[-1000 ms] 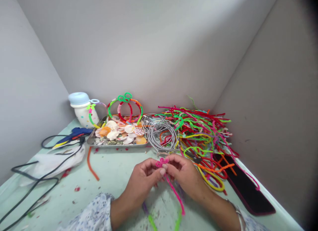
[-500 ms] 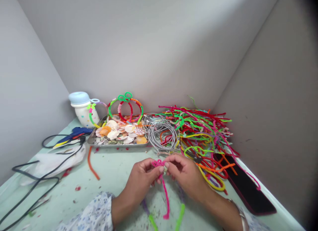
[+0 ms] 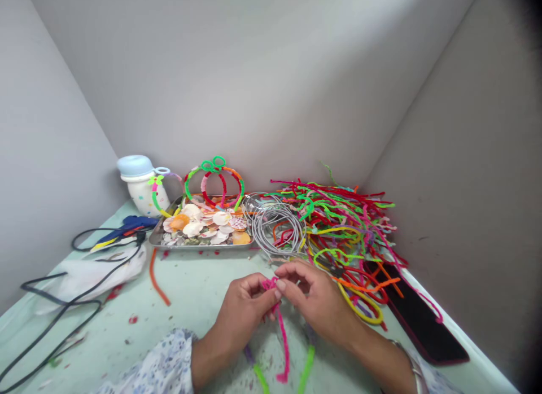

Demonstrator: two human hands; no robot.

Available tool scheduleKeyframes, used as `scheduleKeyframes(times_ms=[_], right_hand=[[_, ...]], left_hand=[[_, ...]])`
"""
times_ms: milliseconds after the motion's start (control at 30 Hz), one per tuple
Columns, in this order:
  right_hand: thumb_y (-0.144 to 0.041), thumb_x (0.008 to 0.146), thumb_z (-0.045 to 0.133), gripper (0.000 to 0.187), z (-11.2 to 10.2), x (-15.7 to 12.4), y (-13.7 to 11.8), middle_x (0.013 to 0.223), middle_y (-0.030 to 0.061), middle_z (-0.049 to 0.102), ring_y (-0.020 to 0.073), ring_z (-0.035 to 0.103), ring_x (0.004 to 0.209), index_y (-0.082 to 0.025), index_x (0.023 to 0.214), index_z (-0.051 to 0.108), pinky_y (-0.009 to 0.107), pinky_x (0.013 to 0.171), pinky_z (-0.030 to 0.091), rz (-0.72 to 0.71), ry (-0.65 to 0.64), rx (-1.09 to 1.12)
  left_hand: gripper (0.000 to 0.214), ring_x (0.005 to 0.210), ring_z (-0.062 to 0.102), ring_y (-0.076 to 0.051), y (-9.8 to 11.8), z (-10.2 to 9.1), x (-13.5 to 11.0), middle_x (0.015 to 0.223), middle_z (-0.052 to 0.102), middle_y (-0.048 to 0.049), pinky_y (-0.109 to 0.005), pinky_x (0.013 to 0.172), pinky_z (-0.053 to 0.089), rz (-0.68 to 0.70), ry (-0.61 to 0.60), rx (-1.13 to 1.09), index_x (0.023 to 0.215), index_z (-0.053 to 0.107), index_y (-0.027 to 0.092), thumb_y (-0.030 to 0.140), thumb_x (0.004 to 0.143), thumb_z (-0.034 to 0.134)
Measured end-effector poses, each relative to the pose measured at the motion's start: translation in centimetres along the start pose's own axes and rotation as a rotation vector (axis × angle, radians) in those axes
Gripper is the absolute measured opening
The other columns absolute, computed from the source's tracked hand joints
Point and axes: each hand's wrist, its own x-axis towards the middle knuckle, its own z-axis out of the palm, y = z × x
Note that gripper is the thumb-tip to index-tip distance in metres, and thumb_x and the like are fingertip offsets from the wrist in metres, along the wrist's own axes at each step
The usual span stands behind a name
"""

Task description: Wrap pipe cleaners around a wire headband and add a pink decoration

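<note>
A bright pink pipe cleaner [image 3: 283,340] is looped into a small bunch at its top, with one tail hanging straight down. My left hand [image 3: 245,306] pinches the looped bunch between thumb and fingers. From the other side, the thumb and forefinger of my right hand [image 3: 311,295] close on the bunch's right edge. Below my hands, a purple and green pipe cleaner band [image 3: 307,366] runs down on both sides of the pink tail; its upper part is hidden behind the hands.
A metal tray [image 3: 203,247] of seashells stands behind my hands, with finished pipe cleaner hoops [image 3: 243,188] above it. Coiled grey wire [image 3: 277,230] and a heap of pipe cleaners [image 3: 347,213] lie right. At left are a white bottle [image 3: 146,196], a black cable [image 3: 63,309] and a plastic bag [image 3: 101,275].
My right hand has shifted slightly left and up along the pink bunch, its fingers now closer to the left thumb. The pink tail hangs a little lower.
</note>
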Motion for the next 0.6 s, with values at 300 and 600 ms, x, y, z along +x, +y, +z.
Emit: scheduleKeyframes(times_ms=[300,600], right_hand=[[-0.022,0.087,0.053,0.014,1.1,-0.5,0.7,0.076,0.0002,0.058,0.0142,0.054,0.070,-0.019,0.076,0.061,0.025,0.063,0.041,0.017,0.024,-0.003],[-0.029,0.082,0.062,0.010,1.6,-0.4,1.3,0.068,-0.0022,0.058,0.0121,0.051,0.061,-0.019,0.083,0.062,0.023,0.057,0.039,0.201,-0.075,0.123]], left_hand=[[0.023,0.042,0.045,-0.009,-0.2,0.5,-0.3,0.044,0.053,0.0035,-0.019,0.045,0.031,0.012,-0.014,0.106,0.060,0.058,0.015,0.030,0.074,0.067],[0.025,0.049,0.044,-0.008,-0.3,-0.7,0.7,0.055,0.053,0.0042,-0.019,0.048,0.034,0.059,0.082,-0.059,0.072,0.060,0.014,0.037,0.074,0.071]])
